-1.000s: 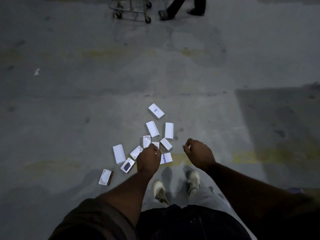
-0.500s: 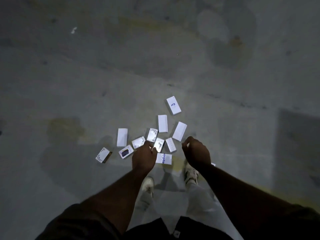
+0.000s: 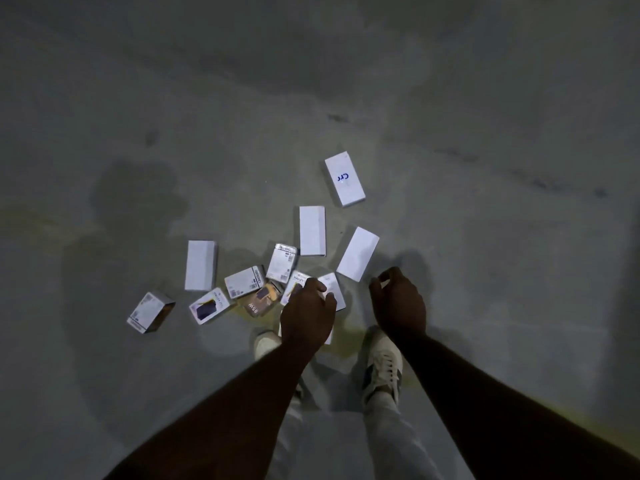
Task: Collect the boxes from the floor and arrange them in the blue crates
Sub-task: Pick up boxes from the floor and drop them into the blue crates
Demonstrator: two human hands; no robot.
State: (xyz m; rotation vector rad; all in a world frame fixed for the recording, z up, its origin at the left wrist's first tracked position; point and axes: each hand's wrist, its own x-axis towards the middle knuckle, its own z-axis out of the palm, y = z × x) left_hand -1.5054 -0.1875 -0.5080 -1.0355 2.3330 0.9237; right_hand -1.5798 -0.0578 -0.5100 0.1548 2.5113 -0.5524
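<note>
Eleven or so boxes (image 3: pixel 312 230) lie scattered on floor (image 3: pixel 138 116) by the feet, none collected yet, no blue crates in view. Left hand (image 3: pixel 306 315) hangs over the cluster's near edge, fingers curled, grip unclear; right hand (image 3: pixel 398 303) loosely curled, empty. Whole job left imo
</note>
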